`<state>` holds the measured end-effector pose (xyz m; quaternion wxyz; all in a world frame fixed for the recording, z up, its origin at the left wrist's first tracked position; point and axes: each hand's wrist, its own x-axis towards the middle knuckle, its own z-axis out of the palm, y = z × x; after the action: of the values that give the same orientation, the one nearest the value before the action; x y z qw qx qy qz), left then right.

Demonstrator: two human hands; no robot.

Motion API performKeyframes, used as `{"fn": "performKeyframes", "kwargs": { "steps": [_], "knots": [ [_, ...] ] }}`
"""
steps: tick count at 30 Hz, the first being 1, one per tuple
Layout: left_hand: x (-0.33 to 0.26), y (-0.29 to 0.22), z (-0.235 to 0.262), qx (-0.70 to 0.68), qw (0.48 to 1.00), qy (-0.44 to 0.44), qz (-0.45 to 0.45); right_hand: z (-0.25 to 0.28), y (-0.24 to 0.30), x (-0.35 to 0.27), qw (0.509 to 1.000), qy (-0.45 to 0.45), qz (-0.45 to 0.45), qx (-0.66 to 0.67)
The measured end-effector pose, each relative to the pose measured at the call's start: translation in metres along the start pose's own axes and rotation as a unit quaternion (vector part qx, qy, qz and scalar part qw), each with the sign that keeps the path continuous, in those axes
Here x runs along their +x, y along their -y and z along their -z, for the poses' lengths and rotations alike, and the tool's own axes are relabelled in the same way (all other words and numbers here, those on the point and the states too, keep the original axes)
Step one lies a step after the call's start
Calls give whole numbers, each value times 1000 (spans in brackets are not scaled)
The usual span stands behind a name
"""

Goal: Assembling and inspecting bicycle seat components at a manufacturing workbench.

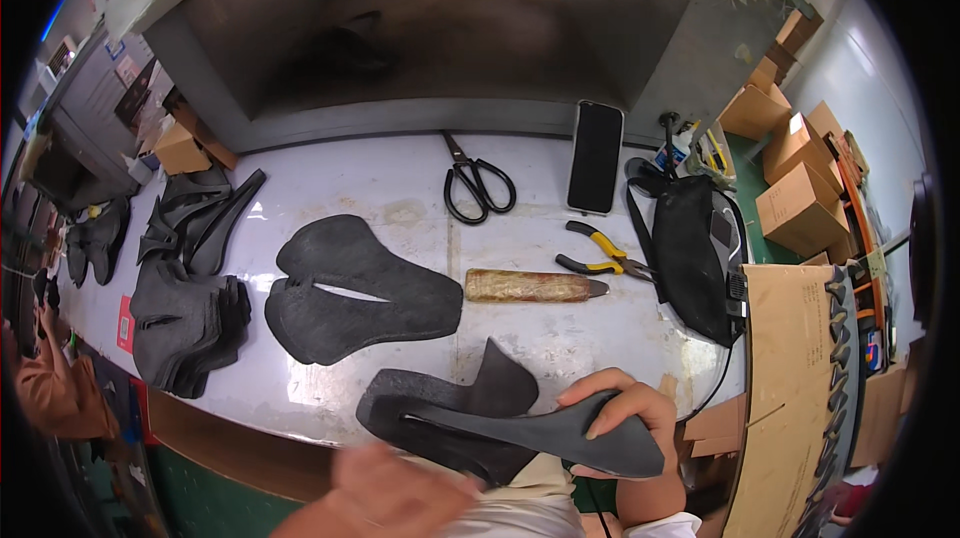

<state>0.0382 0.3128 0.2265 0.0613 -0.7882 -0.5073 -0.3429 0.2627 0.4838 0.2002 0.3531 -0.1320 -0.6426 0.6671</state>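
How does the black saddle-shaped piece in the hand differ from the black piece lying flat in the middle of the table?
The held saddle piece is tilted at the table's near edge, gripped by the right hand; the flat saddle pad lies alone, untouched. The held one looks thicker and moulded; the flat one shows a slit. Both are black.

— Where's the right hand (622,408)?

— Low at the right, forearm rising from the bottom edge, fingers curled over and gripping, thumb pointing left.

— And the left hand (385,490)?

— Lower centre, blurred (too smeared to read its fingers), knuckles up, just left of the right wrist.
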Motion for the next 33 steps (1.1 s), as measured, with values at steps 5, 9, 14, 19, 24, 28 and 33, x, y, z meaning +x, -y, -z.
{"fn": "performKeyframes", "kwargs": {
  "steps": [5, 9, 14, 19, 24, 28, 33],
  "knots": [
    [6, 20, 20, -245, 847, 25, 471, -3, 5, -5, 1000, 12, -2, -4],
    [-20, 37, 16, -439, 725, 91, 523, -2, 8, -14, 999, 24, -5, 43],
    [-45, 39, -20, -684, 496, 102, 525, -22, 1, -14, 965, -158, -206, 41],
    [-25, 16, -43, -725, 383, 81, 567, -38, -65, -29, 958, 24, 246, -148],
    [-25, 10, -41, -744, 391, 51, 540, -61, 31, 4, 788, -39, -612, -50],
    [-19, 8, -44, -754, 380, 81, 530, -27, -26, -48, 787, -23, -484, 382],
    [-27, 3, -50, -743, 390, 80, 538, -33, -53, -37, 963, 107, 188, -163]
  ]
}}
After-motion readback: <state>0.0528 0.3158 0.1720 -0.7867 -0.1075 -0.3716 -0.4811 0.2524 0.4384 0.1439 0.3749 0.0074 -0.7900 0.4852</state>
